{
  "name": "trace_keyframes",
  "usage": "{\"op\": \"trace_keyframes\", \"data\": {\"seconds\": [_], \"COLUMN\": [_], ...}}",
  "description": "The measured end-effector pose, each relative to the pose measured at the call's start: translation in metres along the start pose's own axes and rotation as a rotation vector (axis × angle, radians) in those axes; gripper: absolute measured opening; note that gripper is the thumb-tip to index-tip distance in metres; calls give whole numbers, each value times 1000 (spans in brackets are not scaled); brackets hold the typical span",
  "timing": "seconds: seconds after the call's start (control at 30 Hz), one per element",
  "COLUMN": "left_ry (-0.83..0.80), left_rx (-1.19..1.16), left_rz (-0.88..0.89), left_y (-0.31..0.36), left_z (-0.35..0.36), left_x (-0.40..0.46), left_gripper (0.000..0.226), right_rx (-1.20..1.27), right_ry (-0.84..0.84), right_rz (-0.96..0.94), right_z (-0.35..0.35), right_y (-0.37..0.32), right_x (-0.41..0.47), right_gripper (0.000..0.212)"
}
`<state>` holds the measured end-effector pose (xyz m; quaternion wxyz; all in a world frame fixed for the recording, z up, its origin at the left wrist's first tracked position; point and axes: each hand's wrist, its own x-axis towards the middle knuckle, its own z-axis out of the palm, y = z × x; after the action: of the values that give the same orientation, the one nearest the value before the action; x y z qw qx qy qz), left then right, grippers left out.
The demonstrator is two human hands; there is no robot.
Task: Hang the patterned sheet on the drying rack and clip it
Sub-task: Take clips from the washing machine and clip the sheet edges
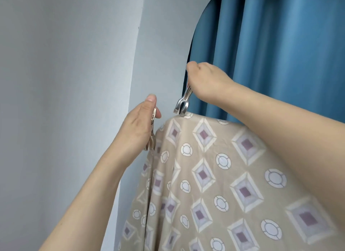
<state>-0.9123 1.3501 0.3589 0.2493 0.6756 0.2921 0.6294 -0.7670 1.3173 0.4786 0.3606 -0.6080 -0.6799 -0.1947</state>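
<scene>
Steel clip (182, 103) pinched in our right hand (207, 80) meets the patterned sheet (214, 176); left hand (139, 127) grips spare clips (152, 138). We advise seating it squarely over the covered rail.

Patterned sheet (214, 176) draped over hidden drying rack, metal clip (182, 103) at top edge

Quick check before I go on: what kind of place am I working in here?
Probably an indoor room at home, near a window: plain pale walls, a blue curtain hanging behind, and a patterned sheet already draped to dry, with metal clips in both hands.
</scene>
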Motion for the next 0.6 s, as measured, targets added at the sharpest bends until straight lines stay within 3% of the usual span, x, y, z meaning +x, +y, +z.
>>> {"op": "trace_keyframes", "data": {"seconds": [0.1, 0.23, 0.6], "left_ry": [-28, -77, -115], "left_rx": [1, -18, -50], "left_rz": [28, 44, 34], "left_y": [-11, -25, -41], "left_z": [0, -1, -4], "left_x": [18, 34, 48], "left_gripper": [59, 59, 59], "right_rx": [-198, -382, -508], "right_ry": [-73, -117, -22], "right_rz": [-52, -63, 43], "right_z": [14, 24, 10], "right_y": [-4, -2, -16], "right_x": [13, 28, 40], "right_gripper": [28, 27, 23]}}
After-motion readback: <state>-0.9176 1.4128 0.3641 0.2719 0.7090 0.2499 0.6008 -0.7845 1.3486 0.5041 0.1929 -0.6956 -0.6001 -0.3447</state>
